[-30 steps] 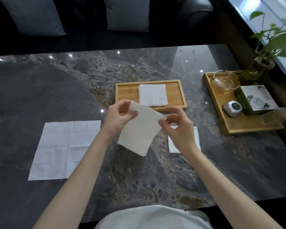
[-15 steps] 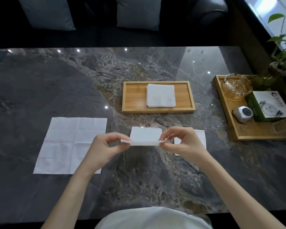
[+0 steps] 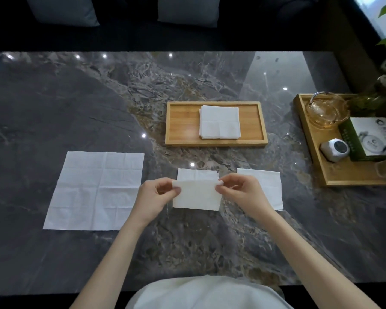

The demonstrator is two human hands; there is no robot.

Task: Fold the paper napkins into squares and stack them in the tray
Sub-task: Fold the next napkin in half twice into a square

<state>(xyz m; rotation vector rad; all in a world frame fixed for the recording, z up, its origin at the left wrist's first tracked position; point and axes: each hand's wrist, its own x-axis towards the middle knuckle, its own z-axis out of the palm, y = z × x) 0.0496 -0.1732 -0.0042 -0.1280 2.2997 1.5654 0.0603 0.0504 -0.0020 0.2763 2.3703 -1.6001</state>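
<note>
Bamboo tray [image 3: 181,123] sits at the centre of the marble table [image 3: 76,108]; we note a stack of folded napkins [image 3: 220,122] lying in its right half, its left half bare wood. A second wooden tray [image 3: 314,152] at the right edge of the table holds a glass teapot [image 3: 325,112], a green and white box [image 3: 370,139] and a small white round gadget [image 3: 334,148].

Nearer us, our left hand [image 3: 153,199] and right hand [image 3: 243,192] each pinch an upper corner of a half-folded napkin [image 3: 196,197], thumb and fingers closed on the paper; its top flap is bent toward us over the layer beneath, and we cannot tell whether its lower edge touches the table. Just right of it, partly under our right hand, a folded napkin [image 3: 267,184] lies flat. Well to the left, an open napkin [image 3: 96,190] lies spread flat, its creases showing.
</note>
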